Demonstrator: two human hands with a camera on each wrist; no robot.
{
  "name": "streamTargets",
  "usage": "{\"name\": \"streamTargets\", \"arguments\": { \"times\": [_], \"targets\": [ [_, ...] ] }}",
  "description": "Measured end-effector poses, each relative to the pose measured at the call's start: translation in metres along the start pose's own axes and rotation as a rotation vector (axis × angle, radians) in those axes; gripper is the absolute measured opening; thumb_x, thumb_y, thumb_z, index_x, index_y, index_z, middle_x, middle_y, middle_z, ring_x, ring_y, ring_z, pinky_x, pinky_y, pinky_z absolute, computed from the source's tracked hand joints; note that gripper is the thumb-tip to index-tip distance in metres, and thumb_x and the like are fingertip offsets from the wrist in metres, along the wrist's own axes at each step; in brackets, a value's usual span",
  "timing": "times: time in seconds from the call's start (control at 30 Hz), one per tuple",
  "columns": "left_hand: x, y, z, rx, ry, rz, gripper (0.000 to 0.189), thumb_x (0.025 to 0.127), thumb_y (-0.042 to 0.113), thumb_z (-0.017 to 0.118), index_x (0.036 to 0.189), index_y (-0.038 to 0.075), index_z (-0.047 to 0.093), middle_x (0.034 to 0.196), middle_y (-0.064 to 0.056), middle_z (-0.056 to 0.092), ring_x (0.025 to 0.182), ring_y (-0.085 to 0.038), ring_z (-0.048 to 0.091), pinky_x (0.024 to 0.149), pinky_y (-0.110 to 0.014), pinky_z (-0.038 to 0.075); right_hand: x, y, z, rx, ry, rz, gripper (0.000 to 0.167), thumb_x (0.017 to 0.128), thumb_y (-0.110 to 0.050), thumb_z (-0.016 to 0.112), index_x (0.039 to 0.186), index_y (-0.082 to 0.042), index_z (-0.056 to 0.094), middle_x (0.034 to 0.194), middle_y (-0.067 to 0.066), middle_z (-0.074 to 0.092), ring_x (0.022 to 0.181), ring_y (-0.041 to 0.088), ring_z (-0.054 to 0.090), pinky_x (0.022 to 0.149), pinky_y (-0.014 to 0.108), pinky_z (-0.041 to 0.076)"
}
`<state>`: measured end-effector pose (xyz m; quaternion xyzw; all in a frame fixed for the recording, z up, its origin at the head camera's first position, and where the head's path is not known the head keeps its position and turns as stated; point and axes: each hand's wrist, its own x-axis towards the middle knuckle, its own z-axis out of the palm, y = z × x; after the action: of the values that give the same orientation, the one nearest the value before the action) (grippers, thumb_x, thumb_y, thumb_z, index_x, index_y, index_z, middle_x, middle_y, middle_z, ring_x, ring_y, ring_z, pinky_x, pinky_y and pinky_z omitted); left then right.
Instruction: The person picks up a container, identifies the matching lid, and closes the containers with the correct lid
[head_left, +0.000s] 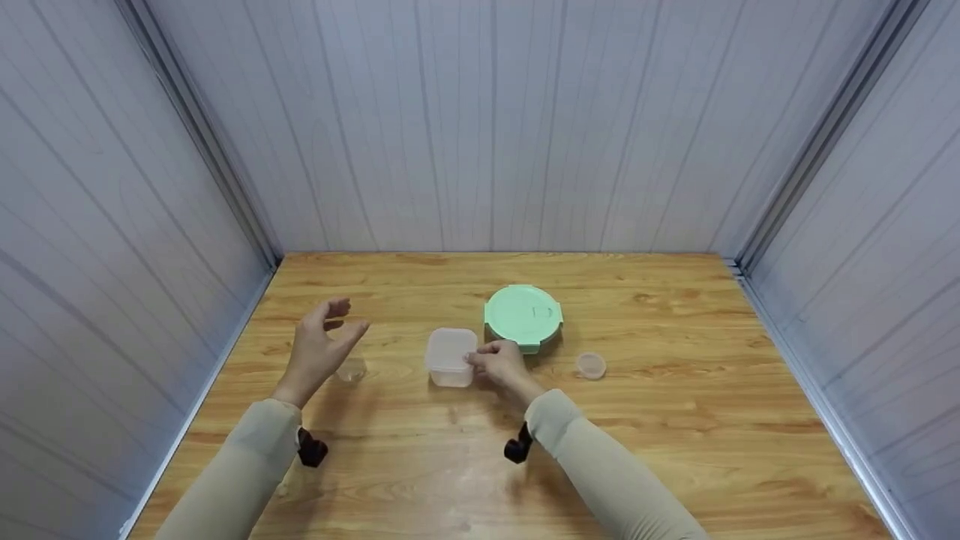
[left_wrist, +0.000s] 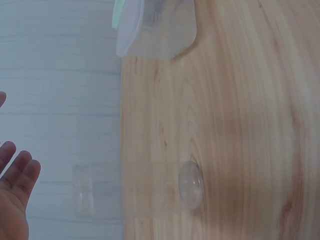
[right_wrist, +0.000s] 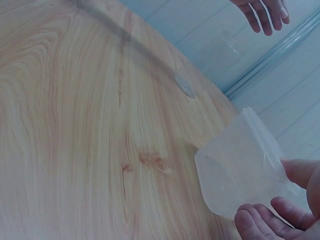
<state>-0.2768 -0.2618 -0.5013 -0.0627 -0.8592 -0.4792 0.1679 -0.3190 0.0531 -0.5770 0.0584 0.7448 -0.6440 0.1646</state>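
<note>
A square translucent plastic container (head_left: 451,357) with a lid stands upright at the middle of the table. My right hand (head_left: 501,364) is at its right side. In the right wrist view, the thumb (right_wrist: 298,172) touches the lid's rim, while curled fingers lie lower beside the container's wall. My left hand (head_left: 318,347) is raised, with thumb and fingers apart and nothing between them. Just right of the left wrist, a small clear plastic cup (head_left: 351,370) stands on the table. The left wrist view catches this cup (left_wrist: 191,187) away from the hand.
Behind and right of the square container sits a round food container (head_left: 523,315) with a mint-green lid. A small round lidded cup (head_left: 591,366) stands farther right. Pale panelled walls (head_left: 480,127) enclose the wooden table (head_left: 690,420) at the back and sides.
</note>
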Motion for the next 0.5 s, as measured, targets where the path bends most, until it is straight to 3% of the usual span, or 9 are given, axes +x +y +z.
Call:
{"name": "streamTargets", "arguments": {
  "times": [0.3,0.5],
  "targets": [
    [0.001,-0.02,-0.01,0.052,-0.023,0.027,0.062,0.095,0.015,0.086,0.145,-0.007,0.056,0.15,-0.028,0.058,0.141,-0.044,0.054,0.119,-0.058,0.045,-0.001,-0.001,-0.001,0.014,-0.013,0.006,0.035,0.101,-0.012,0.076,0.129,0.008,0.067,0.119,0.023,0.075,0.104,0.033,0.078,0.093,0.046,0.066],
    [-0.001,-0.03,-0.017,0.061,-0.063,-0.017,0.073,0.094,0.018,0.087,0.153,-0.005,0.05,0.159,-0.028,0.051,0.147,-0.046,0.048,0.123,-0.06,0.041,0.0,0.0,0.0,0.008,-0.005,-0.026,0.033,0.101,-0.009,0.076,0.127,0.011,0.068,0.118,0.026,0.076,0.101,0.033,0.08,0.093,0.044,0.067]
  ]
}}
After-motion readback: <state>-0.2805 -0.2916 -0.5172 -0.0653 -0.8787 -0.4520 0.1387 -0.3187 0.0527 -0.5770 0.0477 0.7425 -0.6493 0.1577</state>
